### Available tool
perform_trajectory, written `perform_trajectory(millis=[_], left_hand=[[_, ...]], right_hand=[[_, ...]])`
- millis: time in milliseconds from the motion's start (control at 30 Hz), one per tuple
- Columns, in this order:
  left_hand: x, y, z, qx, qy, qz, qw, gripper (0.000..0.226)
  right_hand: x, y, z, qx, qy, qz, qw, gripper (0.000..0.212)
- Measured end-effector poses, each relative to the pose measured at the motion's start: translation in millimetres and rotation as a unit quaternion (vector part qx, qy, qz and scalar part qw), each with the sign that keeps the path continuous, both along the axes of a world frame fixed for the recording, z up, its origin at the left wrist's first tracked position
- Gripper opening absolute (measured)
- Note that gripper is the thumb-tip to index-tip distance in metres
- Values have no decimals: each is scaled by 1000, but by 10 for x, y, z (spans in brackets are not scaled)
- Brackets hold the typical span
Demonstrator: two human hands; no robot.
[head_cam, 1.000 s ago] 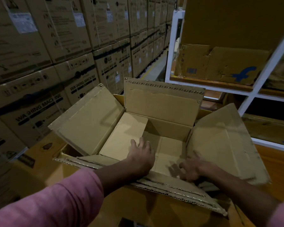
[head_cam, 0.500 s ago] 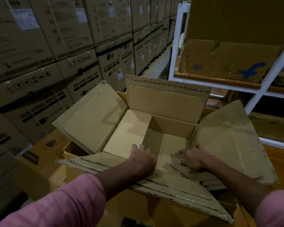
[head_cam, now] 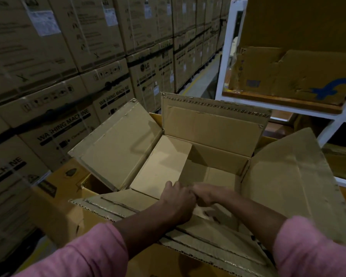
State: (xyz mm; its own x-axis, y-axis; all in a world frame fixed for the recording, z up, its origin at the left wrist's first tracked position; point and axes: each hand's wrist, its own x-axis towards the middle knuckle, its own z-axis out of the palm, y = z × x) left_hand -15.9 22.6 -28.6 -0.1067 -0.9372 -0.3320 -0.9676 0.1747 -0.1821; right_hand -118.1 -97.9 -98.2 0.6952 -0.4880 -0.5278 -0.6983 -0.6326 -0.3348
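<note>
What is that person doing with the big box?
A person in pink sleeves is reaching both hands into an open cardboard box whose four top flaps stand folded out. The left hand and right hand meet low at the near side, over the bottom flaps; whether they hold anything is too blurred to tell. Nothing else shows inside the box. Washing machine cartons are stacked on the left, a white shelf on the right.

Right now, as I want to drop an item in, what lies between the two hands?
Nothing shows there: in the head view the left hand and right hand touch each other, low inside the open cardboard box.
</note>
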Motion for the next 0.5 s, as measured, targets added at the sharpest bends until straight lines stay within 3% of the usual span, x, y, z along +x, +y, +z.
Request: perform_trajectory(millis=[67, 133, 200, 233, 367, 500], left_hand=[[1, 6, 8, -10, 9, 10, 1000, 33], [7, -3, -2, -17, 28, 15, 999, 32], [45, -41, 6, -8, 52, 13, 999, 33], [73, -72, 30, 3, 66, 14, 998, 35], [267, -250, 185, 62, 87, 62, 992, 48], [572, -344, 212, 50, -24, 118, 992, 76]], right_hand=[[106, 63, -73, 67, -94, -25, 993, 54], [196, 158, 31, 173, -215, -130, 952, 52], [255, 162, 116, 202, -255, -235, 916, 61], [280, 130, 141, 188, -255, -236, 919, 66], [415, -24, 128, 20, -212, -62, 975, 80], [592, -113, 193, -89, -210, 55, 972, 110]])
